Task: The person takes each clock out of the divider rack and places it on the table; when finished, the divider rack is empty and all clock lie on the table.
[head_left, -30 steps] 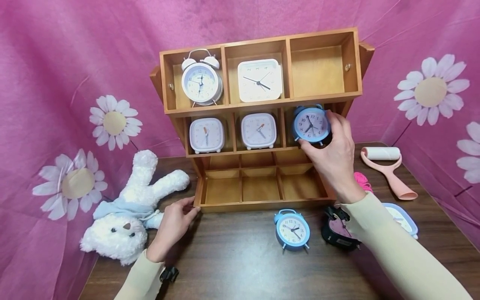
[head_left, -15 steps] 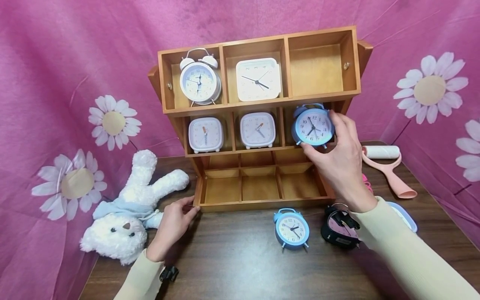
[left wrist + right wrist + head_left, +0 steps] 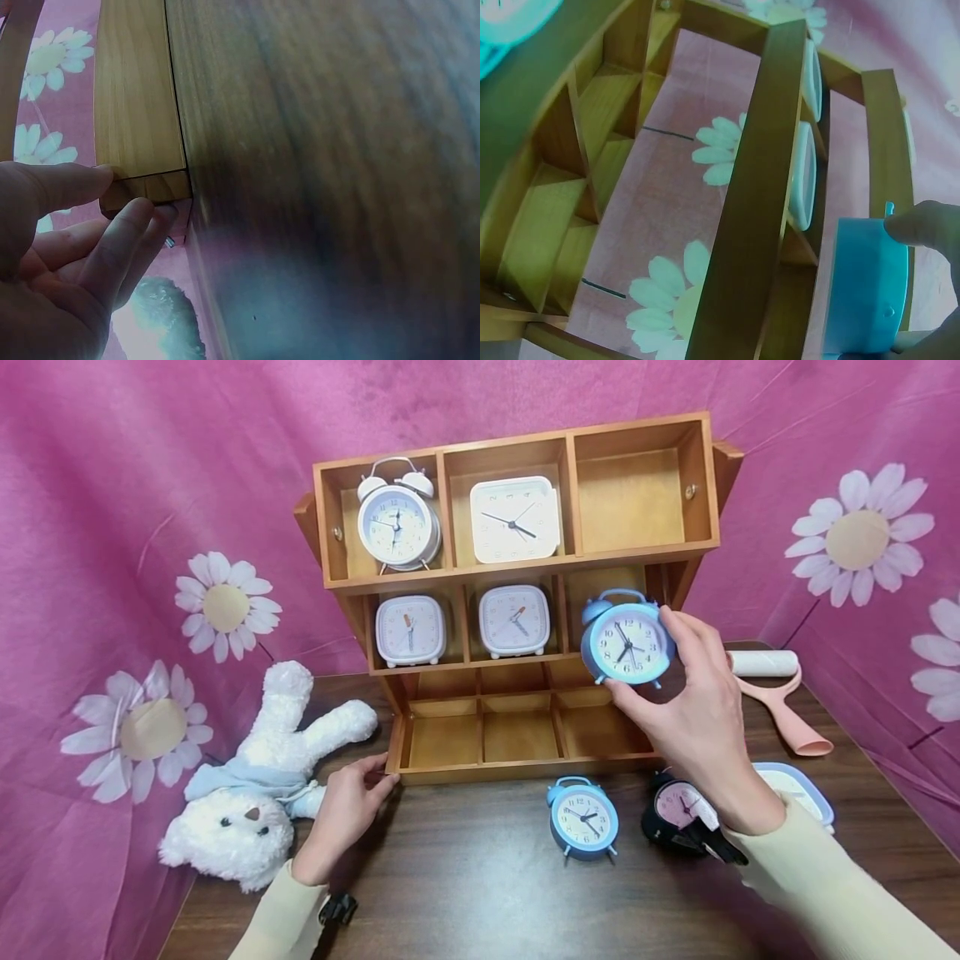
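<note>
The right hand (image 3: 696, 718) pinches one blue clock (image 3: 632, 645) before the right end of the middle tier of the wooden shelf (image 3: 525, 772); the left hand (image 3: 347, 810) pinches its bottom left corner. It holds four pale clocks (image 3: 515, 547), the table (image 3: 465, 893) three more clocks (image 3: 582, 832).

Open tabletop (image 3: 465, 868) is found between the left hand (image 3: 348, 806) and the lower blue clock (image 3: 585, 818); rightward, passage is hindered by the black clock (image 3: 672, 807). On the wooden shelf (image 3: 525, 771), the middle right compartment (image 3: 592, 579) is partly blocked by the held blue clock (image 3: 628, 643).

Pale cream sleeves (image 3: 832, 881) — black wrist fittings (image 3: 339, 907)
</note>
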{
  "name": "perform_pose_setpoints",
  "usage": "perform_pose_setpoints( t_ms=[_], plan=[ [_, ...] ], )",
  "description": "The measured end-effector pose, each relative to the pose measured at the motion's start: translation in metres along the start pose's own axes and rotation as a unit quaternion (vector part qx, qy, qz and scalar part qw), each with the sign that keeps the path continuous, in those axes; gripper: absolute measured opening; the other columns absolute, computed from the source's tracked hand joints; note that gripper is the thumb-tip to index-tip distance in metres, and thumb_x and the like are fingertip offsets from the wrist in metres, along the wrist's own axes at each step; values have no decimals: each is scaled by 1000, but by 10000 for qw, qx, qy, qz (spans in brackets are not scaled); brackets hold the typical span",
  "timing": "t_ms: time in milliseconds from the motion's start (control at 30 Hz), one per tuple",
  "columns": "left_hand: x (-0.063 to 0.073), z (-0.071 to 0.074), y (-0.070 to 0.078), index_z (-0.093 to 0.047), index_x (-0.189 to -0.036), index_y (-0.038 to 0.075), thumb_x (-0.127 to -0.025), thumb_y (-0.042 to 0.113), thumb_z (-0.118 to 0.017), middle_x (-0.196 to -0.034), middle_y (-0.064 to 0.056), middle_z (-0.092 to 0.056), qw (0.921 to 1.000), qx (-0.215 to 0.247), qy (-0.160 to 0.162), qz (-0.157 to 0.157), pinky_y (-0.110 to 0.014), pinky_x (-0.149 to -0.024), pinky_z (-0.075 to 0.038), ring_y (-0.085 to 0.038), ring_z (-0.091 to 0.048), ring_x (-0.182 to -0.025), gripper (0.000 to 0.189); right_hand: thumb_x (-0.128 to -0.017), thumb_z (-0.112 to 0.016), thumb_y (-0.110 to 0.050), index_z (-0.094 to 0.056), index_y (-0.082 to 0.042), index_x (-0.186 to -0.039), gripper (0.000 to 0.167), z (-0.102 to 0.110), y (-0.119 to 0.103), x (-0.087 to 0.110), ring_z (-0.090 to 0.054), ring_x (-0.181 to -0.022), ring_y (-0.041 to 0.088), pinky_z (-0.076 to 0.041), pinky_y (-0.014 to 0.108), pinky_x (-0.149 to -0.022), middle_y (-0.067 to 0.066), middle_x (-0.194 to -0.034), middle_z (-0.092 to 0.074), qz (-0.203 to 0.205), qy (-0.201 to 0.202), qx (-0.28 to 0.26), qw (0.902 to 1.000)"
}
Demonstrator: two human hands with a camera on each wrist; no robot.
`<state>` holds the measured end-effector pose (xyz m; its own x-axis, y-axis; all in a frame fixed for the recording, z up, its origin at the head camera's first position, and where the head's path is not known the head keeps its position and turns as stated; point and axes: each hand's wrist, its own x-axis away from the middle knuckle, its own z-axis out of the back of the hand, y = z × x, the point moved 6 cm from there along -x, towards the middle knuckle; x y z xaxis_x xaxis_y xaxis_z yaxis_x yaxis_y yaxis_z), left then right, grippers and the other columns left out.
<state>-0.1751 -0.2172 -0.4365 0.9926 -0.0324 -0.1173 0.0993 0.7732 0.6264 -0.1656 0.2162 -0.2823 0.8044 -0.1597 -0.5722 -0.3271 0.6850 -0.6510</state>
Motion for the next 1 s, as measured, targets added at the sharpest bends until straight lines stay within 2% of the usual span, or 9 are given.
perform_pose_setpoints(
  t_ms=[67, 167, 300, 400, 500, 633, 767, 933, 1000],
  plan=[
    [0, 1, 0, -76, -137, -5, -102, 12, -82, -109, -19, -86, 10000, 17, 15, -4, -24, -72, -58, -22, -82, -88, 39, -76, -100, -19, -55, -11, -166, 100, 3, 0, 7, -55, -146, 39, -42, 57, -111, 17, -163, -57, -17, -56, 61, 10000],
    [0, 1, 1, -76, -136, -5, -102, 11, -82, -108, -19, -86, 10000, 45, 47, -28, -24, -71, -58, -23, -82, -89, 38, -75, -101, -18, -55, -12, -166, 101, 8, 2, 18, -57, -143, 39, -42, 37, -115, 17, -161, -58, 47, -95, 153, 9998],
    [1, 2, 1, -76, -136, -6, -103, 11, -81, -107, -20, -86, 9999, 88, 43, -64, -24, -71, -58, -23, -83, -89, 37, -74, -100, -15, -57, -12, -165, 101, 15, 6, 32, -57, -145, 41, -30, 13, -118, 18, -160, -59, 111, -144, 213, 9996],
    [1, 2, 1, -76, -136, -5, -103, 11, -81, -108, -20, -86, 9999, 92, 26, -32, -24, -70, -58, -23, -82, -90, 38, -71, -101, -12, -58, -11, -163, 102, 20, 13, 42, -50, -155, 41, -26, 10, -122, 20, -161, -59, 94, -199, 253, 9994],
    [1, 1, 0, -76, -137, -5, -103, 11, -81, -109, -20, -86, 9999, 104, 11, -7, -24, -70, -58, -24, -83, -91, 38, -66, -102, -8, -60, -12, -162, 105, 26, 20, 52, -45, -161, 20, -25, 6, -119, 21, -160, -59, 138, -178, 269, 9994],
    [1, 2, 0, -76, -136, -6, -102, 10, -81, -108, -20, -86, 9999, 115, 22, -23, -23, -70, -57, -24, -83, -90, 37, -61, -103, -3, -61, -15, -162, 110, 33, 30, 68, -44, -141, -14, -27, 0, -108, 20, -157, -61, 139, -119, 267, 9995],
    [2, 1, -1, -76, -135, -6, -102, 9, -82, -107, -20, -86, 9999, 120, 51, -53, -23, -69, -57, -25, -83, -89, 38, -60, -104, 1, -60, -16, -163, 113, 41, 39, 84, -44, -132, -21, -28, -2, -103, 6, -156, -63, 30, -154, 254, 9996],
    [1, 0, -1, -76, -135, -6, -102, 11, -82, -107, -20, -86, 9999, 150, 42, -37, -22, -70, -57, -25, -82, -90, 38, -59, -104, 2, -62, -18, -161, 112, 53, 53, 105, -43, -134, -23, -27, -2, -107, -27, -153, -55, -174, -187, 347, 9991],
    [1, -1, -2, -76, -135, -6, -102, 11, -82, -107, -20, -86, 9999, 143, 49, -39, -22, -69, -57, -25, -82, -90, 38, -60, -104, 0, -63, -19, -161, 111, 57, 60, 114, -41, -133, -24, -25, -2, -106, -31, -152, -54, -326, -214, 467, 9981]
  ],
)
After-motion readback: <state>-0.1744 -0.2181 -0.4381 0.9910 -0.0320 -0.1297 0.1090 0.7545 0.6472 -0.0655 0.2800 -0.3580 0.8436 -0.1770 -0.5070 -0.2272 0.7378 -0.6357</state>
